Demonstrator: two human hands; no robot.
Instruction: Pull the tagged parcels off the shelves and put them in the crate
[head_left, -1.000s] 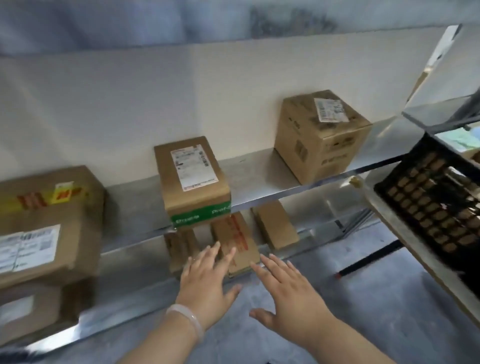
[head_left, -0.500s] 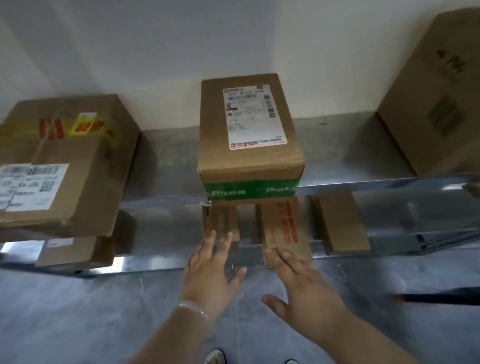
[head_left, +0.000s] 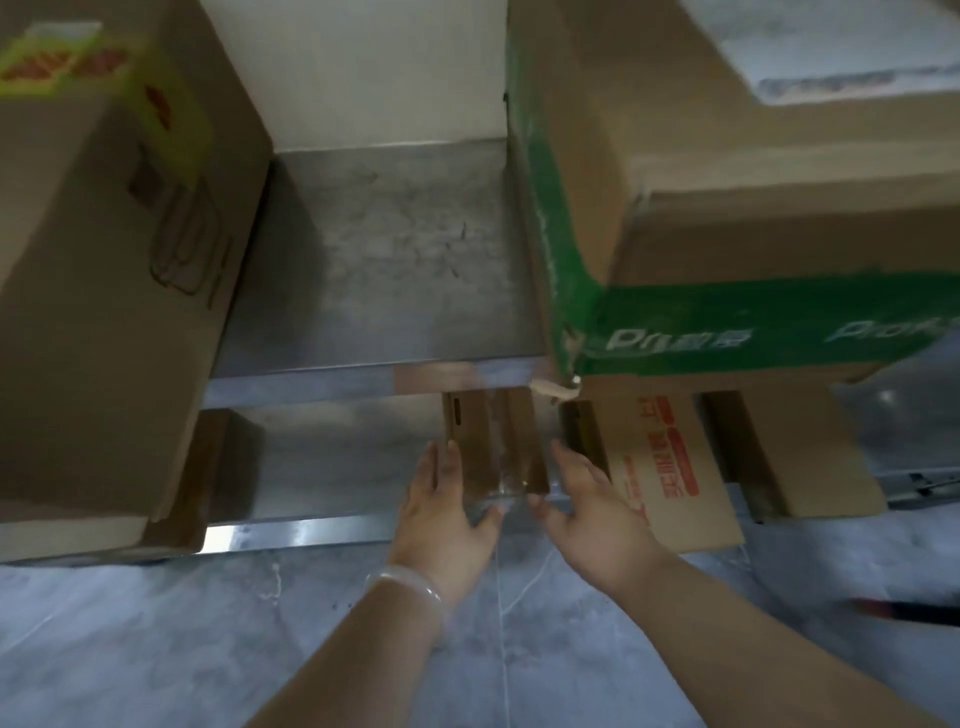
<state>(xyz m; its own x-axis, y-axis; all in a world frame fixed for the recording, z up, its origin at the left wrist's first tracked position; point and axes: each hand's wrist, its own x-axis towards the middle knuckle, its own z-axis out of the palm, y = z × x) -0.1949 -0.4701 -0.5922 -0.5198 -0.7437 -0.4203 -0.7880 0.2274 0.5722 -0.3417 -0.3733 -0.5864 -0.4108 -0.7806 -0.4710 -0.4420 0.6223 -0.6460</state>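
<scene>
A small narrow cardboard parcel (head_left: 493, 441) with clear tape over it lies on the lower shelf (head_left: 322, 457). My left hand (head_left: 441, 514) presses flat against its left side, thumb under the near edge. On the parcel's right side sits my right hand (head_left: 587, 509), fingers straight, thumb near the front corner. No tag shows on this parcel, and the crate is out of view.
A flat box with red print (head_left: 660, 467) and another brown box (head_left: 800, 452) lie right of the parcel. The upper shelf (head_left: 384, 260) holds a green-banded box (head_left: 727, 208) at right and a large box with yellow tape (head_left: 104, 234) at left. Grey floor lies below.
The view has dropped and moved in close to the shelves. Both hands have reached forward from the shelf edge and now flank the small taped parcel on the lower shelf.
</scene>
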